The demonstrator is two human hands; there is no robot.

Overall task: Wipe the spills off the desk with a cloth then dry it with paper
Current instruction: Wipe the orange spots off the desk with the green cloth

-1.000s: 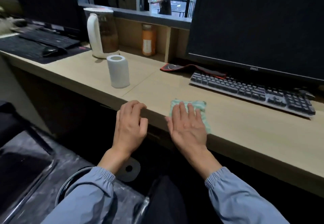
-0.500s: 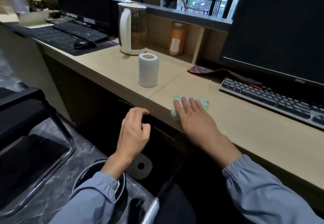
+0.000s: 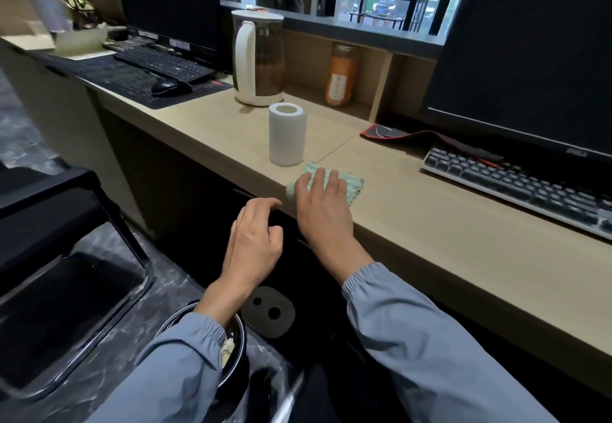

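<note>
The bare left hand [image 3: 253, 244] has come off the long pale wooden desk [image 3: 430, 224], fingers loosely curled, holding nothing. At the front edge, just before the upright white paper roll [image 3: 286, 134], the right hand [image 3: 323, 206] has slid the green striped cloth [image 3: 347, 184] leftward, fingers spread flat on it. Wiping continues; drying probably waits.

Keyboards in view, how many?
2. One black keyboard far left by the mouse; one keyboard right, under the near monitor, running past the frame edge.
</note>
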